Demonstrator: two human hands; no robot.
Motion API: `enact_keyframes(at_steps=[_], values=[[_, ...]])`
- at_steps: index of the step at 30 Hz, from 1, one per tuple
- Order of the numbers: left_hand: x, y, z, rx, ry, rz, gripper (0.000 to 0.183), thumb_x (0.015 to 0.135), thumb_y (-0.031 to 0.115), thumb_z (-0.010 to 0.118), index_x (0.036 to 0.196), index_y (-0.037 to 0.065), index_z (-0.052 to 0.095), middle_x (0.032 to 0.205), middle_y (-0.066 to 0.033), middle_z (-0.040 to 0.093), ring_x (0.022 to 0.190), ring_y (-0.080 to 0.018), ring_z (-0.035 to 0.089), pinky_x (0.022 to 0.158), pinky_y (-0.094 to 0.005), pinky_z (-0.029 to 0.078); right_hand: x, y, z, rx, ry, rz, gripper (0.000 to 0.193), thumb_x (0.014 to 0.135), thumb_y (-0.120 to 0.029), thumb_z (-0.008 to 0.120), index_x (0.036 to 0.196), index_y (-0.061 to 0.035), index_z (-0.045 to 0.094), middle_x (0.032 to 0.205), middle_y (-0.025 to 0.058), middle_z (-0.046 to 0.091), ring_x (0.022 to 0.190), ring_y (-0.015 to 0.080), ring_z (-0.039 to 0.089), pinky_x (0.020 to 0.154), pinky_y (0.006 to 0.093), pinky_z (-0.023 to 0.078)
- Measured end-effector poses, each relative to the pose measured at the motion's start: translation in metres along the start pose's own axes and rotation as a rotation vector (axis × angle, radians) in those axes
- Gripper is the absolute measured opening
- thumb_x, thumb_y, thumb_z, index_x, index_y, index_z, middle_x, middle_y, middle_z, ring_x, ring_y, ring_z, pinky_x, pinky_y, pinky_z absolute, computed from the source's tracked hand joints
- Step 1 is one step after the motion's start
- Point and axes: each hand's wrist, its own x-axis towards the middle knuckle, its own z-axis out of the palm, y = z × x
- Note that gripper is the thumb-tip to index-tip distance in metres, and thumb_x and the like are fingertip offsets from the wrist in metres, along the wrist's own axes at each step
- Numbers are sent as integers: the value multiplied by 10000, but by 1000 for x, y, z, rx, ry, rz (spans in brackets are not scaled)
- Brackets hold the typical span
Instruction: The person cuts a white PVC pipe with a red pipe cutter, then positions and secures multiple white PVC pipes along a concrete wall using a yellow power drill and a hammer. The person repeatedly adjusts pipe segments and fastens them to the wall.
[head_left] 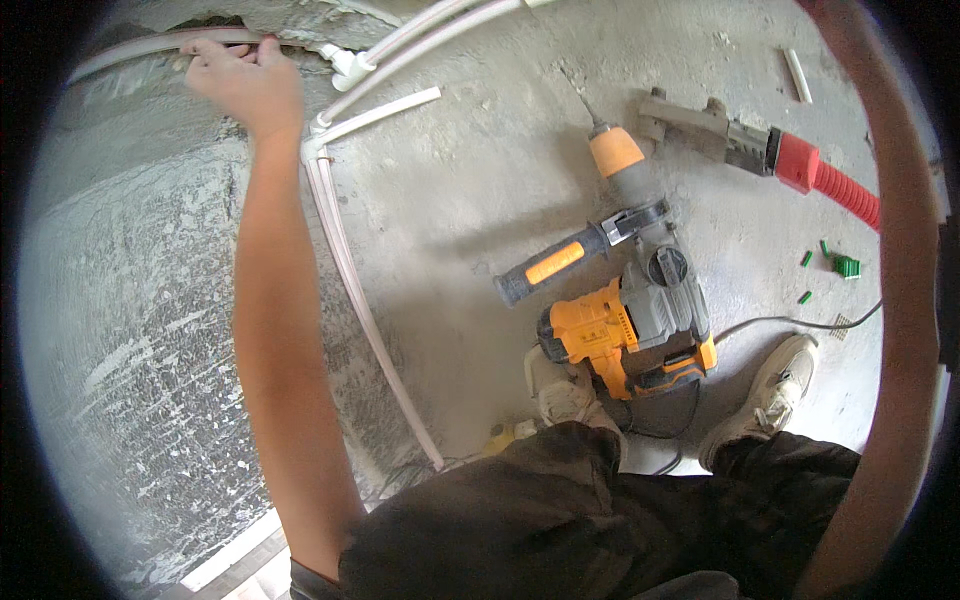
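Note:
My left hand [248, 88] is raised at the upper left, its fingers closed around a white plastic pipe [130, 48] that runs along the wall. Just right of that hand, a white pipe fitting [349, 70] sits near the pipe's end. More white pipes [430, 30] curve away from there, and others run down the wall's foot towards me. My right forearm [905, 250] stretches up along the right edge; the hand itself lies beyond the picture.
An orange and grey rotary hammer [640, 300] with a long bit lies on the concrete floor before my shoes [775, 390]. Beyond it is a red-handled pipe welding tool [795, 162]. Green plastic bits [846, 266], a cable [790, 322] and a short white pipe offcut [797, 76] lie to the right.

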Motion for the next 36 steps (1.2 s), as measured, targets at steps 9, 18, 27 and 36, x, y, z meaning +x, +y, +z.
enact_keyframes(at_steps=[9, 18, 27, 36], values=[[-1, 8, -13, -106, -129, -138, 915, 888, 9, 724, 1536, -190, 110, 1271, -269, 376, 1119, -345, 465, 1019, -387, 424, -55, 11, 140, 257, -95, 114, 98, 891, -14, 726, 951, 64, 722, 891, 160, 723, 831, 274, 739, 755, 367, 645], [-5, 11, -20, -111, -156, -152, 937, 911, 37, 716, 1561, -188, 81, 1370, -286, 341, 1157, -349, 470, 1025, -391, 437, -59, 23, 169, 240, 79, 14, 126, 839, 25, 765, 894, 113, 694, 828, 192, 715, 692, 293, 732, 601, 384, 640], [-8, 6, -25, -179, -103, -141, 906, 896, 43, 740, 1590, -107, 178, 1331, -217, 417, 1090, -265, 546, 980, -375, 492, -45, 43, 157, 181, -59, 35, 295, 918, -121, 787, 1082, 106, 692, 1098, 196, 729, 1001, 276, 739, 977, 346, 600], [3, 11, -39, -254, -40, -221, 741, 888, 43, 762, 1512, -74, 381, 1246, -145, 502, 984, -188, 608, 938, -332, 517, -46, 36, 166, 207, 24, 60, 284, 880, -55, 805, 1027, 146, 669, 1018, 225, 726, 888, 308, 756, 874, 365, 658]])
